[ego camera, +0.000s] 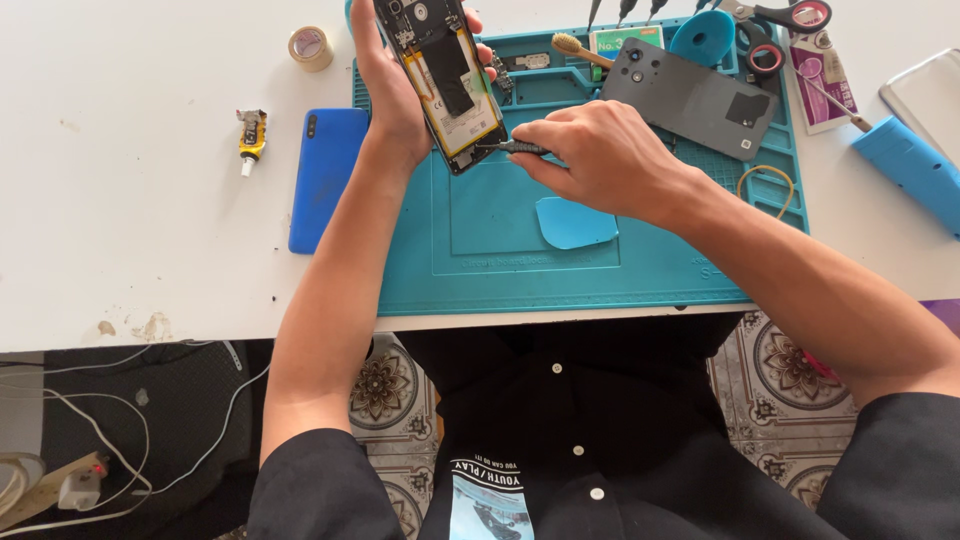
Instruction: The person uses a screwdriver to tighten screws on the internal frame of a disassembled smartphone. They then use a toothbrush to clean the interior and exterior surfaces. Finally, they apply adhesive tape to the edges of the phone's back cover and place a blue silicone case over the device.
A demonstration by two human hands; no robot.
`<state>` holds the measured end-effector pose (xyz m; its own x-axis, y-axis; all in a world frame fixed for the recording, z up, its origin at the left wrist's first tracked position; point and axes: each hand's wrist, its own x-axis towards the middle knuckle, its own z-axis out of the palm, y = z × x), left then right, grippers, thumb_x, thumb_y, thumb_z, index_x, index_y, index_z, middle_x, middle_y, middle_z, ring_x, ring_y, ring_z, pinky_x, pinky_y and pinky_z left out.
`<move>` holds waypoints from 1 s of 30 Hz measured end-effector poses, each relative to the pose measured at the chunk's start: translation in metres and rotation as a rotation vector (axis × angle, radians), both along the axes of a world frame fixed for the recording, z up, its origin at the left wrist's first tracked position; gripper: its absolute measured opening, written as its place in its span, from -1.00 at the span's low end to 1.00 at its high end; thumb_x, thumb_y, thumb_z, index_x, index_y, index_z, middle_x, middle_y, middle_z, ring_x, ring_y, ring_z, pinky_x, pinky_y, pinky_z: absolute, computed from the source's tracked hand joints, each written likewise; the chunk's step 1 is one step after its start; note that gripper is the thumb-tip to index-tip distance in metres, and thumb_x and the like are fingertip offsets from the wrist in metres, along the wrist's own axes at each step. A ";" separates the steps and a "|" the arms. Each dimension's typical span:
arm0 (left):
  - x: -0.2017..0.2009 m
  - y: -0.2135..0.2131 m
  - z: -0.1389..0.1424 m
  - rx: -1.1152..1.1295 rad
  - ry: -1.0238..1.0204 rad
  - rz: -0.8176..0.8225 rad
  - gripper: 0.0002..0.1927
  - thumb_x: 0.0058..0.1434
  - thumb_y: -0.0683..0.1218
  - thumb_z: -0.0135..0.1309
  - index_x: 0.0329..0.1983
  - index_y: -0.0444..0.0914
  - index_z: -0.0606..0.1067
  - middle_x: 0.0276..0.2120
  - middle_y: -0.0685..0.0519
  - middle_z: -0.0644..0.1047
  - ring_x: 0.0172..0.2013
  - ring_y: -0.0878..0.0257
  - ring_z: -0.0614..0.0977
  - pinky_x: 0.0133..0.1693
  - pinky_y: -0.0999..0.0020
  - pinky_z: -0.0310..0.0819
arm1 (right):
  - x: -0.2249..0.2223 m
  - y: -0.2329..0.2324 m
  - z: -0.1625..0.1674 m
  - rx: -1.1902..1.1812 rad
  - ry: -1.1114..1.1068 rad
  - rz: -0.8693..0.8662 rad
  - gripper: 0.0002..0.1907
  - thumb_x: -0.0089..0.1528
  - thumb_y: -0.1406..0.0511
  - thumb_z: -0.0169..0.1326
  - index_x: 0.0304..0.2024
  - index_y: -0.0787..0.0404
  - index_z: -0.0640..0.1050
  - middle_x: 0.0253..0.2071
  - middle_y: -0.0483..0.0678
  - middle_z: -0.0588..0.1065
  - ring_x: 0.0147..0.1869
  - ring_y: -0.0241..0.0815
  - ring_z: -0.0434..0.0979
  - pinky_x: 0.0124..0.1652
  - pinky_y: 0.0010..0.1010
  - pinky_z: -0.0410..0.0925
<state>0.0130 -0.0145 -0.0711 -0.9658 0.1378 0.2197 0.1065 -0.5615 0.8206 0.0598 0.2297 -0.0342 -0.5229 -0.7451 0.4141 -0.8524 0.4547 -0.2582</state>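
My left hand (392,92) holds an opened phone (444,80) upright above the teal work mat (500,255), its battery and circuit boards exposed. My right hand (592,155) grips a small black screwdriver (512,148), whose tip touches the phone's lower right edge. The phone's grey back cover (690,98) lies on the mat behind my right hand. A blue plastic opening pick (574,222) rests on the mat just below my right hand.
A blue phone (324,176) lies left of the mat, with a small glue tube (251,137) and a tape roll (310,47) further left. Scissors (780,15), a toothbrush (580,48), a rubber band (766,182) and a blue tool (910,168) sit right. Cables lie on the floor.
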 end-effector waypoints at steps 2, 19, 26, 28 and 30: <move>0.000 0.000 0.001 0.000 -0.003 -0.005 -0.09 0.35 0.52 -0.46 -0.06 -0.34 0.55 -0.19 -0.07 0.61 -0.20 0.08 0.71 -0.09 0.11 0.71 | 0.000 0.001 0.000 -0.003 -0.002 -0.004 -0.70 0.33 0.20 0.21 -0.09 0.34 0.65 -0.32 0.12 0.63 -0.36 0.07 0.62 -0.37 -0.19 0.43; 0.000 0.002 0.000 -0.005 0.015 0.002 -0.08 0.34 0.54 -0.44 -0.05 -0.33 0.54 -0.18 -0.06 0.61 -0.20 0.09 0.71 -0.09 0.10 0.72 | 0.005 0.001 0.002 0.019 0.040 0.003 -0.71 0.33 0.21 0.20 -0.08 0.33 0.63 -0.36 0.06 0.60 -0.37 0.06 0.60 -0.39 -0.18 0.41; -0.001 0.002 -0.001 0.010 0.003 -0.005 -0.08 0.34 0.53 -0.46 -0.06 -0.33 0.54 -0.18 -0.06 0.61 -0.20 0.09 0.71 -0.10 0.10 0.71 | 0.011 -0.003 -0.001 0.099 0.120 -0.034 -0.73 0.32 0.24 0.21 -0.08 0.34 0.62 -0.49 -0.04 0.52 -0.53 -0.09 0.53 -0.55 -0.28 0.37; -0.001 0.003 -0.001 0.020 0.009 -0.010 -0.09 0.35 0.52 -0.45 -0.05 -0.33 0.54 -0.18 -0.06 0.60 -0.20 0.09 0.71 -0.10 0.10 0.71 | 0.016 -0.004 -0.004 0.091 0.229 -0.040 -0.73 0.30 0.25 0.22 -0.08 0.34 0.63 -0.51 -0.07 0.50 -0.55 -0.12 0.52 -0.58 -0.32 0.35; -0.001 0.004 -0.002 0.032 -0.004 0.008 -0.11 0.36 0.51 -0.43 -0.03 -0.33 0.53 -0.18 -0.07 0.61 -0.21 0.09 0.72 -0.11 0.10 0.72 | 0.022 -0.006 -0.008 0.129 0.373 -0.065 -0.75 0.32 0.30 0.21 -0.04 0.36 0.61 -0.48 -0.10 0.49 -0.49 -0.21 0.54 -0.54 -0.37 0.37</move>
<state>0.0124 -0.0107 -0.0728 -0.9677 0.1231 0.2201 0.1080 -0.5863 0.8029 0.0816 0.2232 -0.0423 -0.4023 -0.7735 0.4897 -0.8451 0.5195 0.1263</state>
